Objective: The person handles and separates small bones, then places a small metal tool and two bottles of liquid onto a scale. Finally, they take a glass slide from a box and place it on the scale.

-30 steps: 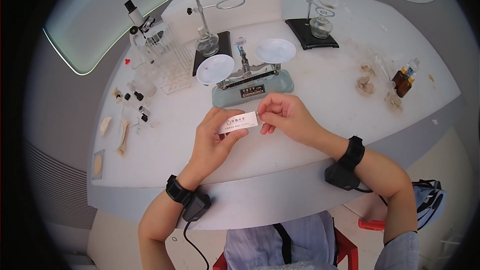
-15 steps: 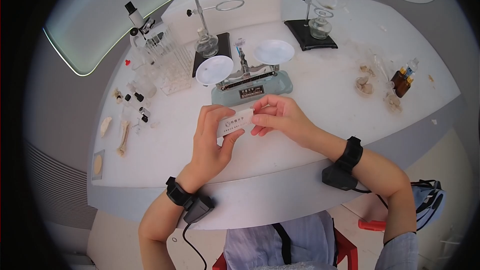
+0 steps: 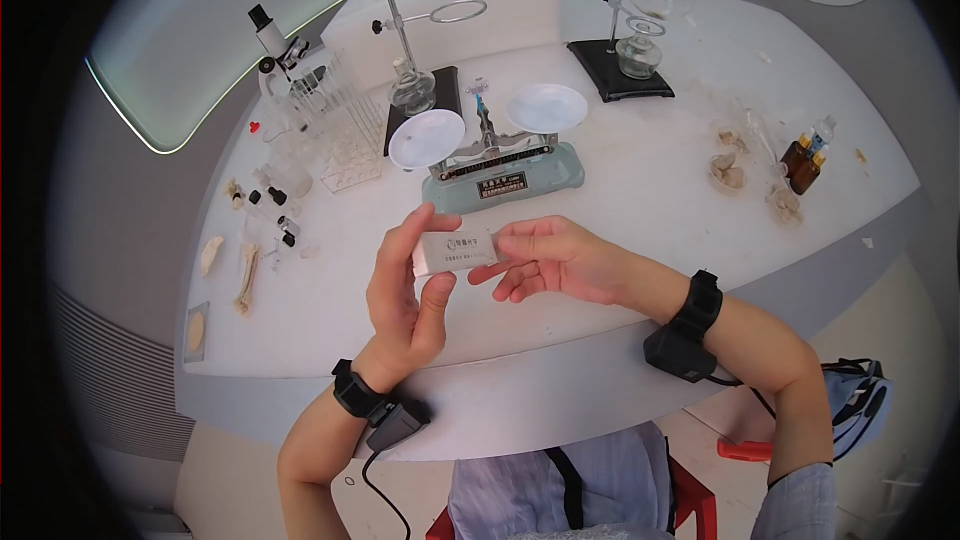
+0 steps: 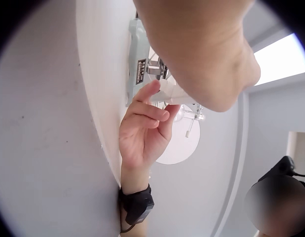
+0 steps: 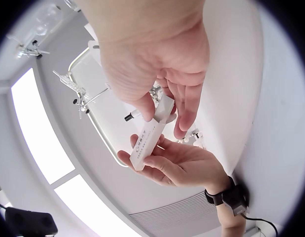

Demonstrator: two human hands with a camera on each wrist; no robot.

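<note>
A small white box with printed lettering (image 3: 455, 251) is held in the air in front of the balance (image 3: 503, 180). My left hand (image 3: 405, 292) grips its left end between thumb and fingers. At the other end, the thumb and a finger of my right hand (image 3: 572, 262) pinch the box. The right wrist view shows the box (image 5: 146, 142) with its upper end open and a flap raised beside the right thumb; its inside cannot be made out. In the left wrist view my left hand (image 4: 197, 44) hides most of the box.
Behind the balance stand two ring stands with black bases (image 3: 622, 75) and glass burners (image 3: 412, 92). A test tube rack (image 3: 350, 155), small bottles (image 3: 275, 197) and a bone (image 3: 246, 278) lie left. Brown bottles (image 3: 803, 168) and a dish of pieces (image 3: 727, 173) are right.
The box has shifted a little left and sits more level. My left fingers have moved off its printed face, and my right fingers have come lower around its right end.
</note>
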